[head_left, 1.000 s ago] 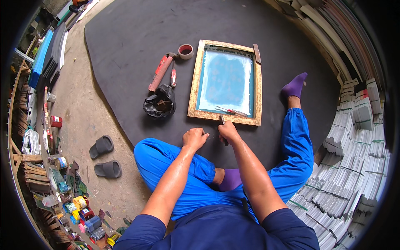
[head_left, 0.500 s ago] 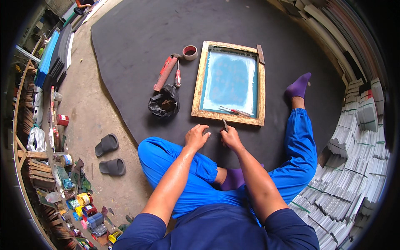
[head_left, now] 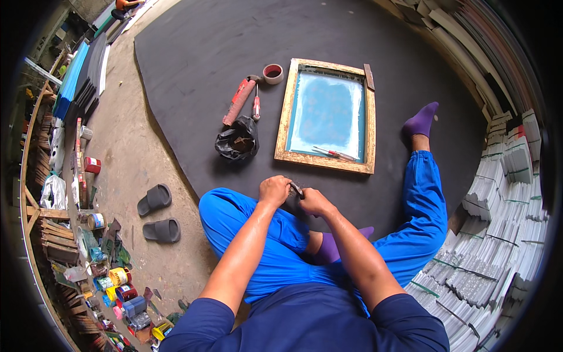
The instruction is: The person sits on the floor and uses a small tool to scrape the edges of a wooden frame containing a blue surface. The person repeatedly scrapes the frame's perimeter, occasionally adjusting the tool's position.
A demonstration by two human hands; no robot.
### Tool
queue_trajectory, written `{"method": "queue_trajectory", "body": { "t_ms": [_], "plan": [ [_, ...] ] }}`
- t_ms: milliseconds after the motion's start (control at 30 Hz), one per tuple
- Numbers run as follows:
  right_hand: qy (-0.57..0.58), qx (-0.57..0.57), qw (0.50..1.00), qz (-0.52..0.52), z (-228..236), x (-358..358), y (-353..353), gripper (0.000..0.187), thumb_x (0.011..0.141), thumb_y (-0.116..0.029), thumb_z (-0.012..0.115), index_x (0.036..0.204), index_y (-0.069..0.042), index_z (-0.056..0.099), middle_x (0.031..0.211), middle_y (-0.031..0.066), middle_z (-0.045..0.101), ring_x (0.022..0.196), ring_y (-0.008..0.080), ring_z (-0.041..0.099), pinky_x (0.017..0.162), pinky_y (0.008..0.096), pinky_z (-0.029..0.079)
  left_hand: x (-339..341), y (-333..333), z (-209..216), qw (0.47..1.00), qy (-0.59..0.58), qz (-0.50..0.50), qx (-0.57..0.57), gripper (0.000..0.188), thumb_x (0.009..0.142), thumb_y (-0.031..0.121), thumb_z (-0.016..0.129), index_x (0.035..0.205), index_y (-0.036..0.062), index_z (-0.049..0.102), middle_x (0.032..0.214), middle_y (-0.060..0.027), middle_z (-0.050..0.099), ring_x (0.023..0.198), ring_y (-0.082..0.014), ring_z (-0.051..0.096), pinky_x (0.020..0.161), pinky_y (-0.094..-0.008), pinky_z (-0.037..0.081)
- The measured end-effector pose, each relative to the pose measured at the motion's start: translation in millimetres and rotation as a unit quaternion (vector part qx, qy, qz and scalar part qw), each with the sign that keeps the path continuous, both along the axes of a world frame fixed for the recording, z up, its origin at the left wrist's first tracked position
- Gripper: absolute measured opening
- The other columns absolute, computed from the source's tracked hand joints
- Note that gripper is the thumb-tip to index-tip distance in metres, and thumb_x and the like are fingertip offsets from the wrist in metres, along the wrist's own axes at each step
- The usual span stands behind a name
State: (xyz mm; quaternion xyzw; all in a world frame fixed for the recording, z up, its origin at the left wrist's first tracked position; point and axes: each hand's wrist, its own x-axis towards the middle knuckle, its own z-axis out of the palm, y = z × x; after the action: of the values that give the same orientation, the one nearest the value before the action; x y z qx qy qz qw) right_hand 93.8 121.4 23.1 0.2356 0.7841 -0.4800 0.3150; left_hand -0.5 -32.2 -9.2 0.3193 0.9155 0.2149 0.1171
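Note:
My right hand (head_left: 316, 202) is closed on a dark narrow hand tool (head_left: 297, 189), mostly hidden by the fingers. The tool's tip meets the fingers of my left hand (head_left: 275, 191), which are pinched together; whatever lies between them is too small to make out. Just beyond both hands a wooden screen-printing frame (head_left: 281, 135) with blue mesh lies flat. On its near edge rests a screwdriver (head_left: 339, 155). Left of the frame are a hammer (head_left: 239, 101), a second screwdriver (head_left: 256, 107), a roll of tape (head_left: 272, 73) and an open black plastic bag (head_left: 236, 139).
All this lies on a dark mat (head_left: 193, 64). A small wooden strip (head_left: 369, 77) touches the frame's right side. Sandals (head_left: 161, 230) and paint cans (head_left: 120, 276) stand at left, stacked white bundles (head_left: 469, 270) at right. Another person (head_left: 124, 7) is at the far left.
My right hand has moved left and slightly nearer with the dark tool, bringing its tip to my left hand. My left fingers have closed together. The view has shifted slightly.

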Motion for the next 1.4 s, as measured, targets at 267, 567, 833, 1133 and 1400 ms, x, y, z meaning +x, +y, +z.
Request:
{"method": "queue_trajectory", "body": {
  "t_ms": [267,567,833,1133,1400],
  "plan": [
    [-0.052,-0.172,0.983,-0.031,-23.2,2.0,22.5,0.023,0.092,-0.021,0.066,0.102,0.0,0.065,0.082,0.0115,0.069,0.073,0.0231,0.069,0.06,0.0403,0.054,-4.1,6.9,18.2,0.983,-0.083,0.053,-0.157,0.027,0.085,0.04,0.076,0.094,0.0155,0.081,0.092,-0.0136,0.076,0.089,-0.0324,0.074,0.078,-0.0436,0.058],
    [-0.045,-0.243,0.92,-0.306,-31.9,-2.5,59.7,0.026,0.099,-0.017,0.059,0.115,0.003,0.056,0.097,0.0191,0.066,0.078,0.0301,0.071,0.067,0.045,0.058,-4.5,11.0,28.0,0.974,-0.108,0.042,-0.193,0.049,0.078,0.054,0.08,0.09,0.0064,0.079,0.092,-0.0184,0.076,0.09,-0.0358,0.074,0.076,-0.0455,0.059],
    [-0.048,-0.251,0.9,-0.352,-23.7,-12.2,70.2,0.033,0.099,-0.018,0.058,0.121,0.006,0.054,0.096,0.0192,0.065,0.075,0.0304,0.07,0.065,0.0455,0.057,-2.7,13.1,22.4,0.976,-0.117,0.052,-0.174,0.048,0.078,0.055,0.08,0.09,0.0087,0.079,0.091,-0.0173,0.076,0.09,-0.0352,0.074,0.077,-0.0456,0.058],
    [0.004,-0.146,0.93,-0.337,-41.3,-18.2,56.1,0.023,0.093,-0.016,0.056,0.111,0.0,0.055,0.08,0.0178,0.067,0.061,0.0269,0.068,0.049,0.0405,0.054,-1.0,12.9,12.4,0.979,-0.112,0.06,-0.159,0.043,0.076,0.054,0.081,0.086,0.0124,0.08,0.084,-0.0129,0.076,0.084,-0.0323,0.074,0.075,-0.0434,0.057],
    [0.1,0.208,0.94,-0.252,-32.6,-12.2,17.8,0.029,0.092,-0.021,0.051,0.107,0.003,0.056,0.097,0.0339,0.068,0.097,0.0554,0.062,0.09,0.0607,0.047,-2.6,11.9,6.6,0.982,-0.14,0.115,-0.052,0.04,0.086,0.051,0.074,0.088,0.011,0.08,0.084,-0.014,0.076,0.081,-0.031,0.074,0.07,-0.0425,0.058]
  ]
}}
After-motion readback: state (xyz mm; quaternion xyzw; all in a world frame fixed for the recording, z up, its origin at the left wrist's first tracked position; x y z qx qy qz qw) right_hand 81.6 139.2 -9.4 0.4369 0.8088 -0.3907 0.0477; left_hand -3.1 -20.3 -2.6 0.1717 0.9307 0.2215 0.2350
